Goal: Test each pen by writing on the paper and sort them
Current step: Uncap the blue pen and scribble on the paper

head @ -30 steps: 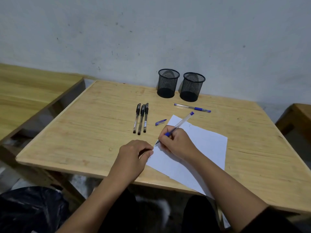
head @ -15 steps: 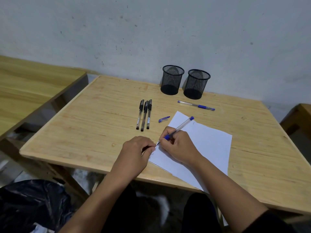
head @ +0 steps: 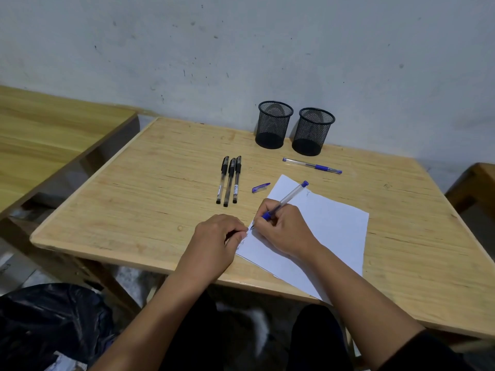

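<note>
My right hand [head: 284, 231] grips an uncapped blue pen [head: 290, 197] with its tip on the left corner of the white paper [head: 332, 226], where faint scribbles show. My left hand [head: 214, 242] rests curled on the table, its thumb pressing the paper's left edge. The pen's blue cap [head: 260, 187] lies just beyond the paper. Three black capped pens [head: 229, 180] lie side by side on the table. A second blue pen [head: 312, 165] lies in front of two black mesh cups [head: 274, 124] [head: 312, 131] at the wall.
The wooden table [head: 134, 210] stands against a grey wall. Another wooden table [head: 40, 135] is at the left, and a wooden piece [head: 479, 183] at the right. A black plastic bag [head: 48, 325] lies on the floor at lower left.
The view has shifted slightly. My right hand keeps the pen tip on the paper's left corner with small movements; the left hand stays pressed on the paper's edge.
</note>
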The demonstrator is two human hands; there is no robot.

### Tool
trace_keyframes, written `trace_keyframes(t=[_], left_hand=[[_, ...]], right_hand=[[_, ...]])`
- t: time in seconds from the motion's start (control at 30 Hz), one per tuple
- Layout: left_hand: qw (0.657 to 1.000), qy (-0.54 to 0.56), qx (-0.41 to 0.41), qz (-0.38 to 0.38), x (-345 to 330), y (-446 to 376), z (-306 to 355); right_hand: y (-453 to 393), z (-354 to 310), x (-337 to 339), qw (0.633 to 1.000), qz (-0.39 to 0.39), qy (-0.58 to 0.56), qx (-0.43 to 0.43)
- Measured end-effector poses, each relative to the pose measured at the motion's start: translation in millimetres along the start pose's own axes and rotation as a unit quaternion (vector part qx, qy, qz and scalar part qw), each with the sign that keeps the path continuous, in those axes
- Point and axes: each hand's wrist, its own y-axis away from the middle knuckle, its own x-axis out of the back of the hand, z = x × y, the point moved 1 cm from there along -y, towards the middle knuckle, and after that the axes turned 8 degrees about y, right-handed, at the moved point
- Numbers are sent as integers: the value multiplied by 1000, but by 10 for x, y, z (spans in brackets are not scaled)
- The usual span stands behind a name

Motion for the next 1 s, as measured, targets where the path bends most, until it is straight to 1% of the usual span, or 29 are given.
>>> trace_keyframes(t=[0.37,0.5,0.57,0.63,0.77,0.8,0.87,1.0], left_hand=[[1000,-2,-3,-2,0,-2,-12],[1000,-2,6,-8,3,-5,-27],[1000,9,20,-6,8,-24,-23],[1000,12,23,4,20,-78,17],[999,20,9,34,-1,-385,165],[999,16,7,34,-23,-494,198],[1000,-8,13,22,-88,-717,235],[993,-92,51,-45,-249,-1051,194]], right_hand=[[-10,-10,-2,1000,1,0,-7],[2,-21,12,1000,17,-12,-21],[-20,17,27,997,41,-38,-55],[-51,68,52,988,72,-100,-94],[-48,82,198,948,129,-256,-136],[-38,74,260,942,141,-268,-142],[-22,50,378,943,160,-249,-149],[1,49,546,935,176,-256,-173]])
